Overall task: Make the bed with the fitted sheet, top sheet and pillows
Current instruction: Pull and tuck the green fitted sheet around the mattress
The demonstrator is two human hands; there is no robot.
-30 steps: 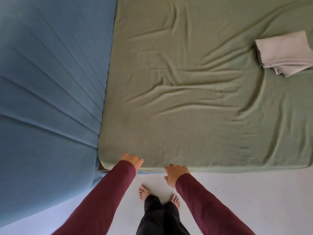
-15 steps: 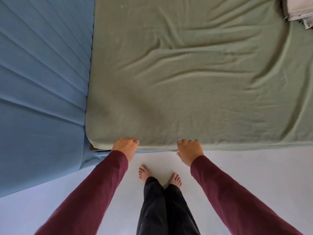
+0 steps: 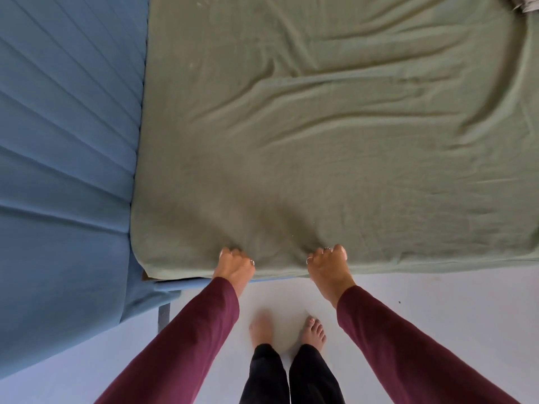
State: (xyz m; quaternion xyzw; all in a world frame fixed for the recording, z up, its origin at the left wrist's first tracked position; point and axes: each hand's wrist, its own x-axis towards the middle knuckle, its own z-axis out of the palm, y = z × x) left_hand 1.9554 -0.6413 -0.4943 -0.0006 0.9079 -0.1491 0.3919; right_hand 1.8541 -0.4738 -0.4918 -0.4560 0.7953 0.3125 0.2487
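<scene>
The green fitted sheet (image 3: 335,135) lies spread over the mattress, covering its whole top and hanging a little over the near edge. It is far from smooth: long creases run across the middle, and shorter folds fan out from two spots at the near edge where the cloth is bunched.

Those two spots are where the hands are. The left hand (image 3: 234,265) has its grip clenched on the sheet at the edge, close to the near left corner of the bed, fingers curled into the cloth. The right hand (image 3: 328,265) is grasping the sheet in the same way, farther along the same edge, knuckles up and fingers dug into the fabric. Small rings show on fingers of both hands. Both arms wear dark red sleeves (image 3: 186,339).

At the corner below the left hand, a thin strip of blue shows under the sheet's hem. A padded blue headboard (image 3: 67,158) with stitched ribs stands against the bed's left side. At the far right corner of the bed, a scrap of pale folded cloth (image 3: 529,2) just shows. The person stands barefoot on the pale floor (image 3: 437,310) in black trousers (image 3: 291,377), the left foot blurred.
</scene>
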